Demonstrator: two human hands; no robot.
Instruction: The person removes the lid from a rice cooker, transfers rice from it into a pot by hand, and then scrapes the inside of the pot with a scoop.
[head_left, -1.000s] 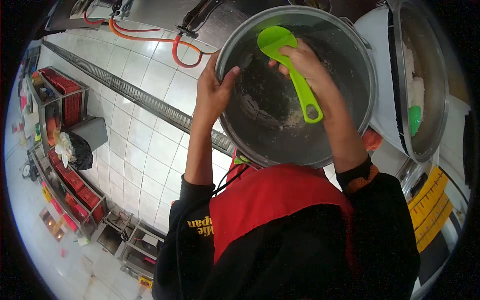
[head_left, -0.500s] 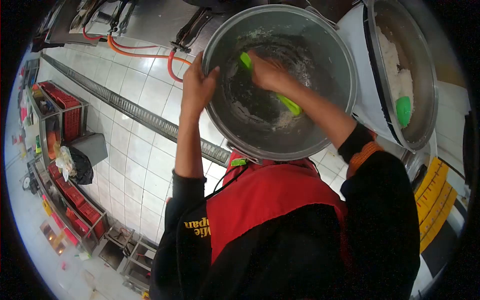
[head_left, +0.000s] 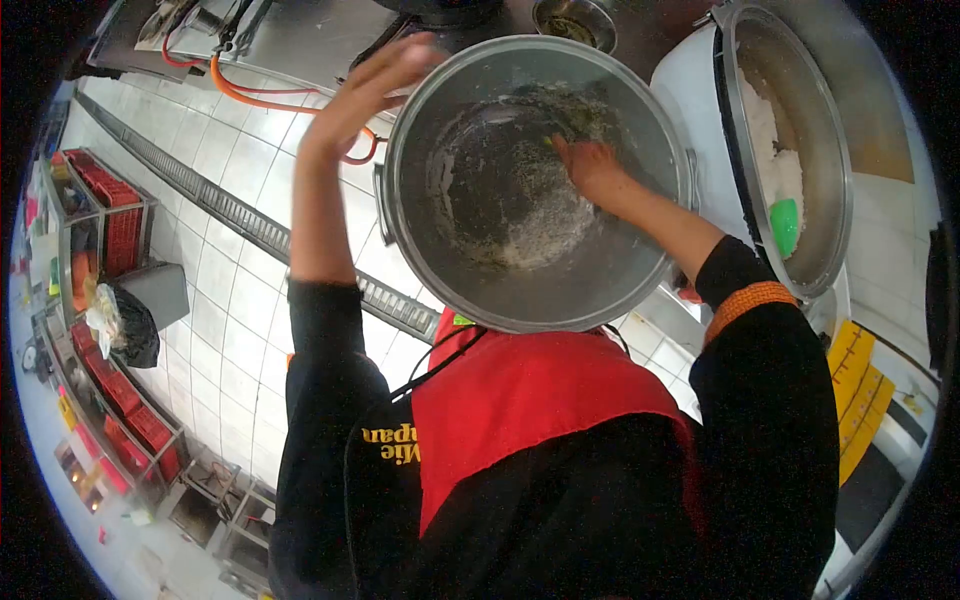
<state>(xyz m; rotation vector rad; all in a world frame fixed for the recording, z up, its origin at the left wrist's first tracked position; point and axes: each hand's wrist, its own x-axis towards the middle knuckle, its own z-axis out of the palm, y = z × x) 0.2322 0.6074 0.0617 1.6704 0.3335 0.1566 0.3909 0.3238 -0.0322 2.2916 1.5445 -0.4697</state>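
A large grey metal pot (head_left: 480,295) stands right in front of my red apron, with pale residue smeared over its bottom and lower wall. Inside it, my right hand (head_left: 597,172) is closed on a lime-green scraper (head_left: 549,141); only a sliver of green shows at the fingertips, the remainder hidden by the hand. To the pot's upper left, my left hand (head_left: 365,98) is raised beside the rim, fingers stretched out and slightly blurred, holding nothing.
On the right stands a big white-sided tub (head_left: 688,100) of cooked rice (head_left: 786,165) with a green scoop (head_left: 785,226) in it. A small metal bowl (head_left: 575,25) sits behind the pot. An orange gas hose (head_left: 255,98) hangs off the counter at upper left, above a floor drain (head_left: 230,208).
My left hand has let go of the pot's rim and moved up and left. My right hand has shifted right inside the pot, and the scraper is now mostly hidden.
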